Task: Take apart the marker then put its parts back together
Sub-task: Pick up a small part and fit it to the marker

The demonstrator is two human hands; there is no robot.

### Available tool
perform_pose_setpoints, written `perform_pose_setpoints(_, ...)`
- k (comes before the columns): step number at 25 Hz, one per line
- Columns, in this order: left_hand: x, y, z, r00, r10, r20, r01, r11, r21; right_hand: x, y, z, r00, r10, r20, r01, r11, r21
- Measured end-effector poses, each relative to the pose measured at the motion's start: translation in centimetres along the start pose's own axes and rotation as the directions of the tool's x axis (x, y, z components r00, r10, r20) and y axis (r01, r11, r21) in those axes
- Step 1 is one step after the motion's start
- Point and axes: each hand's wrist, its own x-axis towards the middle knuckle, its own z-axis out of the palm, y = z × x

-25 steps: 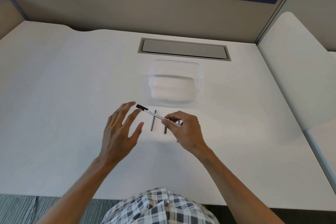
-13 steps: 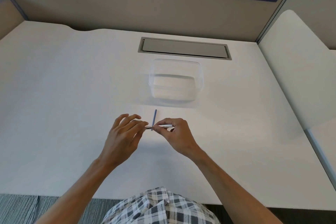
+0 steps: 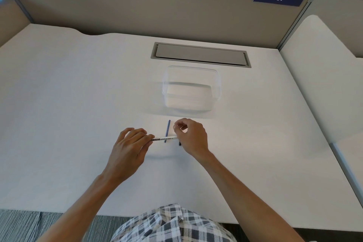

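Note:
A white whiteboard marker [image 3: 164, 138] is held level just above the white desk [image 3: 78, 104]. My left hand [image 3: 129, 147] pinches its left end, and the fingers hide the black cap end. My right hand [image 3: 193, 136] has curled fingers at the marker's right end and seems to pinch it there; the contact is partly hidden. A thin blue rod [image 3: 168, 127] lies on the desk behind the marker, pointing away from me. A second dark rod [image 3: 179, 143] peeks out under my right hand.
A clear plastic container [image 3: 191, 89] stands on the desk just beyond the hands. A grey cable hatch [image 3: 200, 54] is set into the desk further back. Partition walls close off the back and right sides.
My left hand closed onto the marker's cap end. The marker swung from a slant to level. My right hand slid to the marker's right end, so more of the barrel shows between the hands.

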Motion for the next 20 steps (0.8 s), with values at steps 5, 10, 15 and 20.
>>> perform_pose_setpoints(5,-0.6,-0.8,-0.2,1.0,-0.024,-0.011,0.024,1.0,0.013,1.8,-0.1,1.6,0.998,-0.058,0.031,0.065,0.953,-0.295)
perform_pose_setpoints(10,-1.0,-1.2,-0.5,0.999,-0.046,-0.02,0.046,0.999,0.018,2.5,-0.8,2.8,0.991,-0.091,0.098,0.126,0.883,-0.452)
perform_pose_setpoints(15,-1.1,-1.5,-0.6,0.998,-0.056,-0.022,0.057,0.998,0.022,2.4,-1.0,3.6,0.99,-0.106,0.089,0.138,0.829,-0.542)
perform_pose_setpoints(20,-0.9,-1.9,-0.5,0.998,-0.058,-0.031,0.059,0.998,0.017,2.7,-1.1,2.5,0.988,-0.156,0.01,0.141,0.864,-0.484)
